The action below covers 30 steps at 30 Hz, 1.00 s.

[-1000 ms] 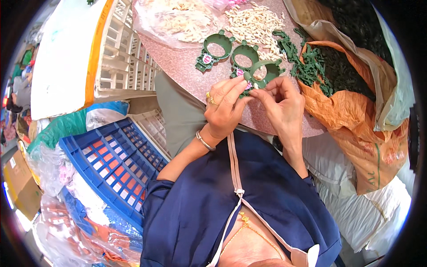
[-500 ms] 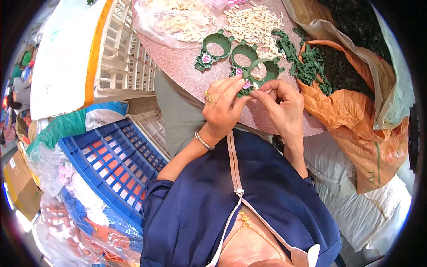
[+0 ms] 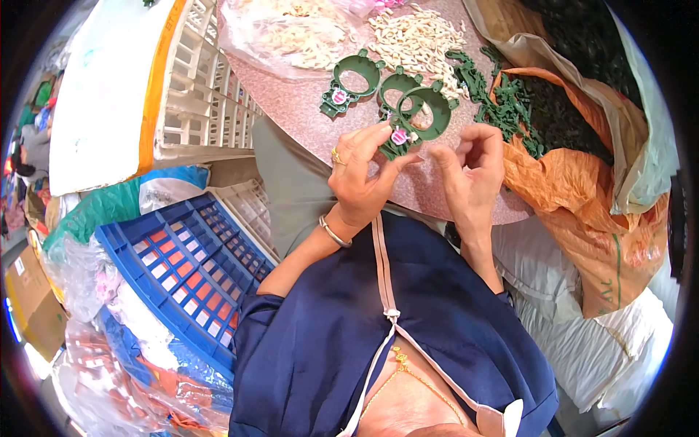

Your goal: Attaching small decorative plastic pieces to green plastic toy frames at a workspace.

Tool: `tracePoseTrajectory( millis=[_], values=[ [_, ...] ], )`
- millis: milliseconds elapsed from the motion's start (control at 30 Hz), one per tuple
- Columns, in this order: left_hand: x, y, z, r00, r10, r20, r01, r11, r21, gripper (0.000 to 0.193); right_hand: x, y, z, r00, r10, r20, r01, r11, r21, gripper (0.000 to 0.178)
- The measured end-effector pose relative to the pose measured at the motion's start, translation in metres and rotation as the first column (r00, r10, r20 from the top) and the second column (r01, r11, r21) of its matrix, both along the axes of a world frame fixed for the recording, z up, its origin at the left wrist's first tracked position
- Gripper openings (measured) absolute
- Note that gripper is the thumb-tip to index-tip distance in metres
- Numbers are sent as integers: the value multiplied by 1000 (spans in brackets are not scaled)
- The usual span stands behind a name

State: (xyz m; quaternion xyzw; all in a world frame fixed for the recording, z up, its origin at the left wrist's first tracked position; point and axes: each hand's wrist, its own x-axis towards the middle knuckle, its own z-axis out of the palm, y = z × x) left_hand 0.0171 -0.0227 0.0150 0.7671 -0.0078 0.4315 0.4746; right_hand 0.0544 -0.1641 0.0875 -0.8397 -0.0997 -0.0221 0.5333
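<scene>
My left hand (image 3: pixel 358 175), wearing a ring and a bracelet, pinches the lower end of a green plastic part (image 3: pixel 442 116) between thumb and fingers. The part has a large round opening and a pink-and-white piece (image 3: pixel 399 136) on its narrow end. Just to its right, my right hand (image 3: pixel 477 171) hovers with thumb and curled fingers apart; nothing shows between them. Partly behind the held part lies a second green part (image 3: pixel 389 81). A third green part (image 3: pixel 354 60), also bearing a pink-and-white piece, lies farther left on the table.
The round speckled pink table (image 3: pixel 291 102) carries a pile of small cream pieces (image 3: pixel 411 36) and a clear bag (image 3: pixel 251 36) of similar pieces. Small green pieces (image 3: pixel 510 105) spill from an orange sack (image 3: pixel 582 182) on the right. Left stand a white crate (image 3: pixel 193 109) and a blue crate (image 3: pixel 156 291).
My right hand has drawn away from the green part to the right, its thumb and fingers parting. The held part has tilted and lowered slightly, still in my left hand.
</scene>
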Motion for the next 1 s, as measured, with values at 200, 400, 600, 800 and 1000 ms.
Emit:
tracePoseTrajectory(
  millis=[200, 400, 600, 800, 1000],
  values=[
    [1, 2, -1, 999, -26, 26, 25, 999, 33, 59, 14, 12, -9, 971, 75, -225, 56, 848, 527, 27],
    [-1, 11, 1, 788, -612, 68, 458, 509, -729, 62, 29, 8, -10, 999, -10, -50, 27, 932, 362, 21],
    [0, 21, 11, 687, -715, -132, 480, 583, -656, 53, 27, 19, -4, 996, -57, 69, 47, 989, 143, 18],
    [3, 20, 15, 721, -687, 88, 372, 277, -886, 54, 20, 15, 4, 902, 72, 426, -41, 996, -81, 17],
    [6, 14, 11, 813, -580, 62, 430, 524, -736, 54, 14, 29, 2, 915, 75, 396, -41, 995, -92, 14]
  ],
)
